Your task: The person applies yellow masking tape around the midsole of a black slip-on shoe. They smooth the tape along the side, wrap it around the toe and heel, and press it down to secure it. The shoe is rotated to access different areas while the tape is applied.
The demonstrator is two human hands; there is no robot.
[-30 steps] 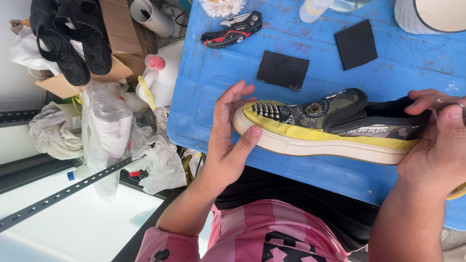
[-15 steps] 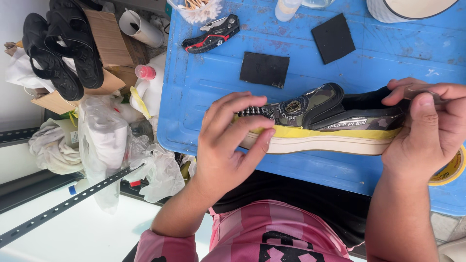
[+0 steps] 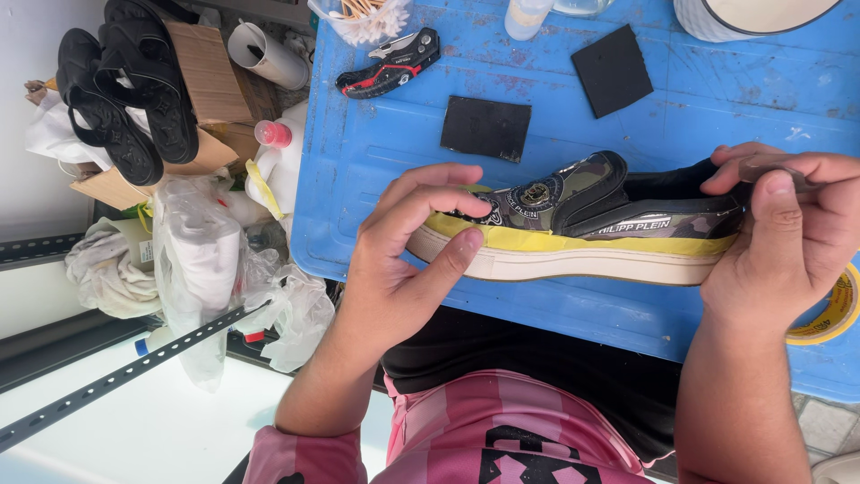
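A camouflage slip-on shoe (image 3: pixel 582 220) with a cream sole and a band of yellow tape above the sole lies on its side over a blue table (image 3: pixel 376 170). My left hand (image 3: pixel 408 255) grips the toe, thumb pressed on the yellow tape, fingers curled over the top. My right hand (image 3: pixel 788 237) holds the heel, fingers pinched at the heel's upper edge. Both hands keep the shoe just above the tabletop.
Two black foam squares (image 3: pixel 486 128) (image 3: pixel 612 70) and a black and red utility knife (image 3: pixel 390 64) lie on the table. A yellow tape roll (image 3: pixel 829 314) sits at the right edge. Left of the table are black sandals (image 3: pixel 125 99) on a cardboard box, bottles and plastic bags.
The shoe has tilted so more of its top faces me. My left hand's fingers have curled over the toe, and the thumb now presses on the tape.
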